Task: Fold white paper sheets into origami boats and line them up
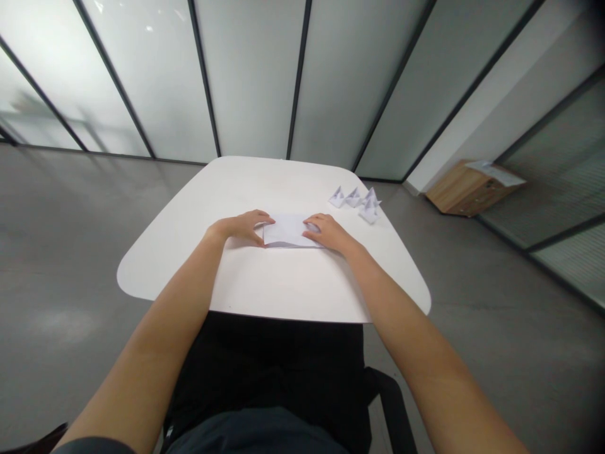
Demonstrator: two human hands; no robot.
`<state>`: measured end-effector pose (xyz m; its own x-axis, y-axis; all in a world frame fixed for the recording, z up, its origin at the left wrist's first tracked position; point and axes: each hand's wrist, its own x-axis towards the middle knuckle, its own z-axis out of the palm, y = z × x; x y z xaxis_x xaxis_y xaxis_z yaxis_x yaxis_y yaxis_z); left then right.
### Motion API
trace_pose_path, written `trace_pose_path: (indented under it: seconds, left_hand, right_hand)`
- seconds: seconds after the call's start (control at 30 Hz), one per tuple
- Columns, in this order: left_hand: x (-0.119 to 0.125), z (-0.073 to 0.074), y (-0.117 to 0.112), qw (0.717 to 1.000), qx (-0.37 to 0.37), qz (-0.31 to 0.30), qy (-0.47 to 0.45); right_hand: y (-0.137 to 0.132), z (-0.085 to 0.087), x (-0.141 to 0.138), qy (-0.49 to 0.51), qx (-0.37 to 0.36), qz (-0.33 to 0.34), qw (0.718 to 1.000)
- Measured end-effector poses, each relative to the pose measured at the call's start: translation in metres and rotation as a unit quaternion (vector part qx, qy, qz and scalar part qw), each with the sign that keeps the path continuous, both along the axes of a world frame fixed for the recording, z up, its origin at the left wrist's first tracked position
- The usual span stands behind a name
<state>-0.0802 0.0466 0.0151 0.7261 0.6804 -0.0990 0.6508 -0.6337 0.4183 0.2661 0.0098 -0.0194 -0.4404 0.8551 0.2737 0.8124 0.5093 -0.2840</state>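
A white sheet of paper (286, 231), folded over in layers, lies on the table in front of me, its near edge lifted slightly open. My left hand (246, 227) holds its left end, with the thumb by the near corner and the fingers by the far one. On the right end rests my right hand (329, 233), its thumb and fingers curved and pressing on the paper. The paper's right edge is hidden under that hand.
Several folded white paper boats (353, 197) stand near the far right edge of the white table (283, 284). A wooden cabinet (466, 189) stands on the floor at the right. Frosted glass panels (255, 75) line the far side. A black chair armrest (390, 403) is beside me.
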Motion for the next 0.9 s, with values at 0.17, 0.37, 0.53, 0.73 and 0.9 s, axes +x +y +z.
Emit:
trace_pose_path:
  seconds: [0.17,0.37,0.53,0.73,0.9]
  left_hand:
    - [-0.001,0.008,-0.007,1.0,-0.022,-0.017,0.006]
    - [-0.001,0.012,-0.011,0.999,-0.025,0.002,0.035]
    - [0.006,0.004,-0.005,1.0,0.006,0.012,0.011]
    - [0.037,-0.002,-0.018,0.985,0.126,0.12,0.004]
    - [0.057,0.0,-0.033,0.985,0.166,0.042,-0.026]
  right_hand:
    - [-0.001,0.001,-0.001,-0.003,0.0,-0.003,1.0]
    - [-0.002,0.001,-0.002,-0.006,0.0,-0.007,1.0]
    - [-0.008,0.005,-0.005,-0.02,0.008,-0.006,1.0]
    - [-0.016,0.012,-0.016,-0.049,0.017,-0.021,0.998]
    - [-0.023,0.013,-0.029,-0.076,0.026,-0.028,0.996]
